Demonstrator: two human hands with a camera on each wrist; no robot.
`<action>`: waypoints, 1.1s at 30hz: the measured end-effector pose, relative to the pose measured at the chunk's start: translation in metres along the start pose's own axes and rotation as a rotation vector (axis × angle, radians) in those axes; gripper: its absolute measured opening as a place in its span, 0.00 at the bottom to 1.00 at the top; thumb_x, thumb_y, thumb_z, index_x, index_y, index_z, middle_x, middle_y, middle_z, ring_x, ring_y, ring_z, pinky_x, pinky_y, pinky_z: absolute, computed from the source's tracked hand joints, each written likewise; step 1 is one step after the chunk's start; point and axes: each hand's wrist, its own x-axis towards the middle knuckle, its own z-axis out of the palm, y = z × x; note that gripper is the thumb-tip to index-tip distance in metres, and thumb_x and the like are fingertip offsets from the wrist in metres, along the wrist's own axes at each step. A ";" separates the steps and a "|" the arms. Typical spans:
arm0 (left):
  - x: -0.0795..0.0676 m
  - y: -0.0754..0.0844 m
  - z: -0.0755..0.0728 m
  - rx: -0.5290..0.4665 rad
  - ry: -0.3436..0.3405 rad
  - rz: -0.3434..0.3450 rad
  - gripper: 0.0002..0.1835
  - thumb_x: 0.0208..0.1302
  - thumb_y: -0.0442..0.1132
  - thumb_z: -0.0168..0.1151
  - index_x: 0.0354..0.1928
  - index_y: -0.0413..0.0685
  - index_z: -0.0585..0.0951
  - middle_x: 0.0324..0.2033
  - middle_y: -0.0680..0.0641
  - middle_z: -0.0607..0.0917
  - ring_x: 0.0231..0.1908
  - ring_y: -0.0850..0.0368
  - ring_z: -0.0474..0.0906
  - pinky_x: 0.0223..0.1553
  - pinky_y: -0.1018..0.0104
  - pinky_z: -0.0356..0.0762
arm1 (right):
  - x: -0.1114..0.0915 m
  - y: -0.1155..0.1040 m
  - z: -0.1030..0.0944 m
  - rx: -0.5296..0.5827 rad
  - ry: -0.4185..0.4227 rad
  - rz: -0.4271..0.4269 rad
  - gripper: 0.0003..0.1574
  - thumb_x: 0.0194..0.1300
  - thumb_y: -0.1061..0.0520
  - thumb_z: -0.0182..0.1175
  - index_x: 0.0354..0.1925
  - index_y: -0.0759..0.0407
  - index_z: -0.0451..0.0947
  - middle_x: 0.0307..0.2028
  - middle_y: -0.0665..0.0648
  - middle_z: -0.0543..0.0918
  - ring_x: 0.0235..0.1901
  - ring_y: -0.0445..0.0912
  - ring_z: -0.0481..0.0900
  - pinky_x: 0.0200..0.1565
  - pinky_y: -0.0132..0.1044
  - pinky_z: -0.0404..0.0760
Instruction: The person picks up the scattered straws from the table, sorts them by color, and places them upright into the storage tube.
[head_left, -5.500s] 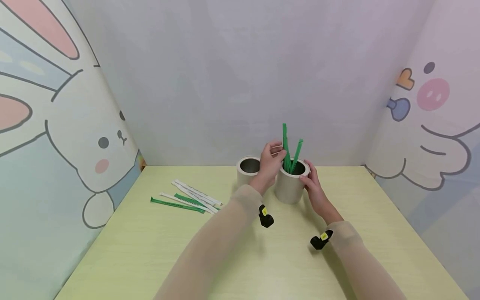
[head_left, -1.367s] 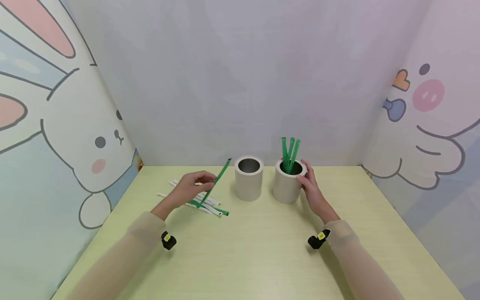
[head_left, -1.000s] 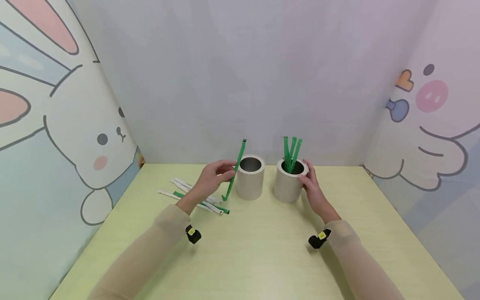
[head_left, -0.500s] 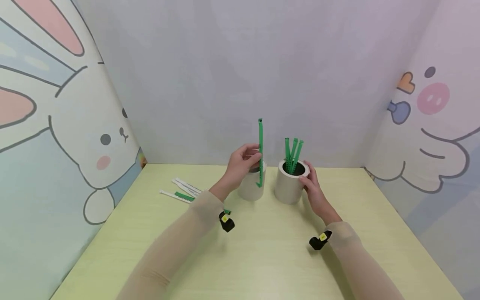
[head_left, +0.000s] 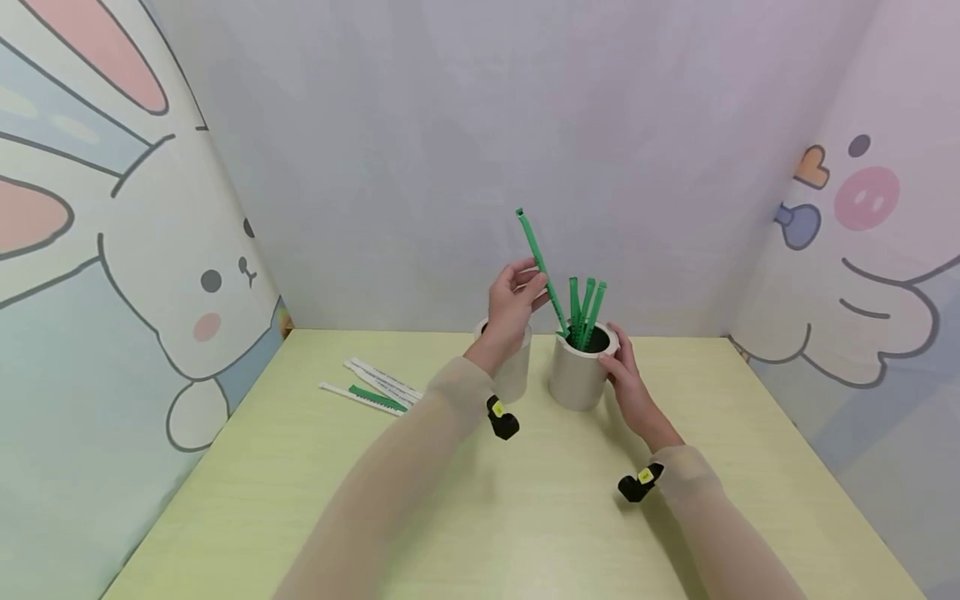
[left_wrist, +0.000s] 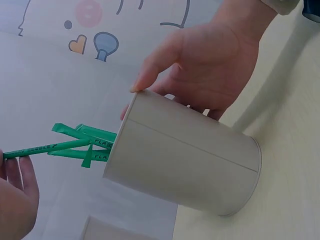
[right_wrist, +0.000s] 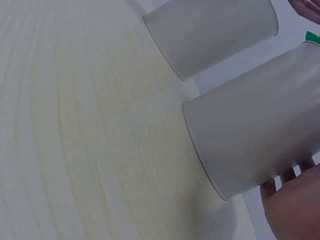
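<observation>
In the head view my left hand (head_left: 510, 312) pinches a green wrapped straw (head_left: 530, 235) that leans down to the right. Its lower end overlaps the near-left rim of the right cup (head_left: 576, 379). Several green straws (head_left: 590, 304) stand in this pale grey cylindrical cup. My right hand (head_left: 633, 392) grips the cup's right side, thumb by the rim; the left wrist view shows this hand (left_wrist: 210, 70) too. In that view the held straw (left_wrist: 45, 149) reaches toward the tops of the others, outside the cup's mouth. The left hand's forearm hides part of the table.
A second pale grey cup (head_left: 515, 375) stands just left of the first, partly behind my left hand. On the table's left lie several white wrapped straws (head_left: 386, 383) and a green one (head_left: 375, 397). A pale wall (head_left: 450, 167) rises behind the table.
Earlier my left hand let a straw into the right cup, then picked a green one from the pile. It has carried it right past the left cup. My right hand stays on its cup.
</observation>
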 end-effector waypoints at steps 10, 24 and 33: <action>-0.003 -0.020 0.017 -0.010 0.026 0.004 0.15 0.77 0.32 0.64 0.61 0.48 0.81 0.46 0.49 0.82 0.57 0.37 0.82 0.56 0.57 0.87 | -0.003 0.003 -0.001 0.006 -0.001 -0.019 0.42 0.86 0.51 0.43 0.86 0.47 0.36 0.85 0.59 0.40 0.83 0.55 0.37 0.78 0.66 0.39; -0.009 -0.041 0.014 0.143 0.011 -0.008 0.13 0.76 0.32 0.65 0.59 0.47 0.82 0.49 0.46 0.85 0.51 0.49 0.85 0.54 0.60 0.88 | -0.001 0.001 0.000 0.009 0.004 -0.012 0.41 0.86 0.52 0.40 0.86 0.48 0.35 0.85 0.58 0.43 0.82 0.53 0.39 0.79 0.65 0.39; -0.010 -0.037 0.013 0.301 -0.010 -0.010 0.16 0.74 0.34 0.68 0.61 0.46 0.82 0.52 0.47 0.86 0.52 0.55 0.85 0.53 0.64 0.87 | 0.000 0.000 -0.001 0.008 0.005 -0.012 0.41 0.86 0.51 0.41 0.86 0.45 0.36 0.85 0.59 0.43 0.82 0.53 0.40 0.79 0.64 0.39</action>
